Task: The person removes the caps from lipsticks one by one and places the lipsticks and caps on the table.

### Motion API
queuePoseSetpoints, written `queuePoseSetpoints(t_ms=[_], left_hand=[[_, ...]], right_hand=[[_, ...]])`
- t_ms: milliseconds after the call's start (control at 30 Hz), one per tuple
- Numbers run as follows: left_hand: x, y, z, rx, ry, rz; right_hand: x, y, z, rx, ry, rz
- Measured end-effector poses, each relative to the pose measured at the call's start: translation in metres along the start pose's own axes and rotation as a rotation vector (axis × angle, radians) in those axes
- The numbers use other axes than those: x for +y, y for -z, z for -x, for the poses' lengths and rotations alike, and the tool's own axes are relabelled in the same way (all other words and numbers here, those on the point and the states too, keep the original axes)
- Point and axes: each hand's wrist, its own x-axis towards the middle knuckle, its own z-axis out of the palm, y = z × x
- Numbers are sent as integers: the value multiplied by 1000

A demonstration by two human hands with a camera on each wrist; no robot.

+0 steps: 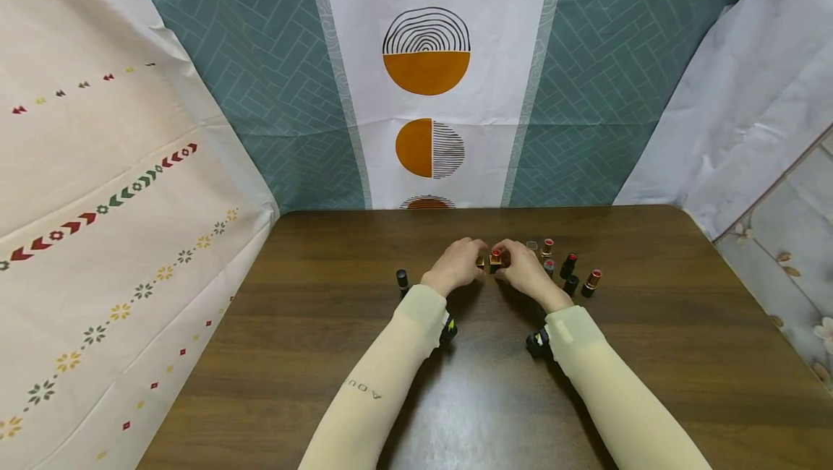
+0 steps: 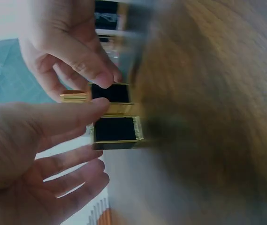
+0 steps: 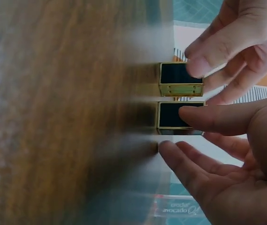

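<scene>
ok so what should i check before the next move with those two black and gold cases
1. Both cases standing on the table: ok; left case and right case stand side by side.
2. Left hand has a hold on its case: ok, thumb and fingers either side.
3. Right hand has a hold on its case: ok, fingers on its face.
4. Gap between the cases: cannot tell, they look very close.
5. Other lipsticks out of the way: ok, they stand just right of the right hand.
6. Lone black tube apart from the left wrist: ok.
</scene>
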Motion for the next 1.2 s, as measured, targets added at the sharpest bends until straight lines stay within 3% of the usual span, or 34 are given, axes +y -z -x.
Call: queuePoseSetpoints(t_ms=[600, 933, 1200], left_hand=[[-5, 27, 20, 62, -60, 79], [-15, 50, 30, 33, -85, 116], [-22, 64, 38, 22, -102, 152]], right_hand=[[-18, 7, 10, 138, 149, -115], [-29, 9, 11, 208, 224, -133], [-32, 7, 11, 230, 233, -162]])
